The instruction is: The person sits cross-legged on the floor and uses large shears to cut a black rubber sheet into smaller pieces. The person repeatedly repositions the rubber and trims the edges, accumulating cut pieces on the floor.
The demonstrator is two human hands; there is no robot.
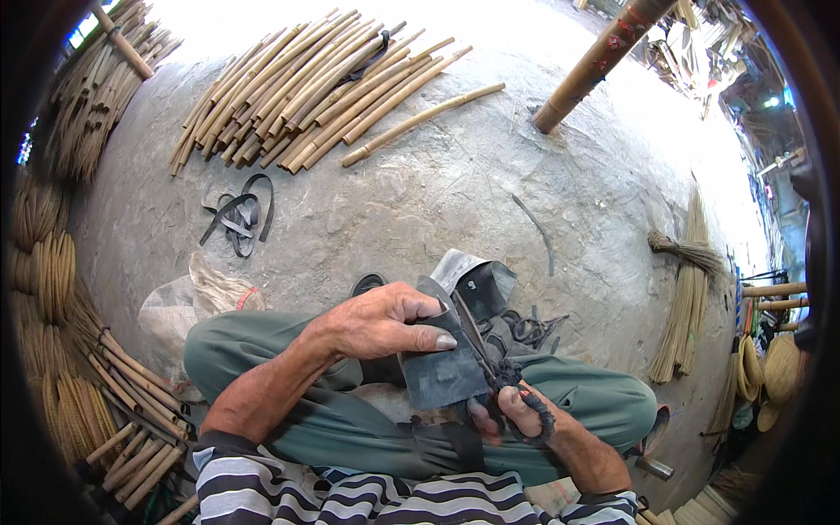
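My left hand (385, 322) pinches a flat dark rubber sheet (444, 378) over my lap, the thumb lying on its upper face. My right hand (516, 416) grips a pair of scissors (472, 325) by its loops, which are wrapped in black strips. The blades point up and away, along the sheet's right edge; whether they bite into the rubber I cannot tell. Just beyond lies a bent grey-black rubber piece (483, 273). Thin black offcuts (530, 328) are heaped beside it.
Bamboo poles (289, 92) lie in a pile at the far left, with a coil of black strips (241, 214) nearer. A pale sack (201, 293) sits by my left knee. A bamboo post (604, 61) rises at the far right; a stick broom (691, 289) lies at the right.
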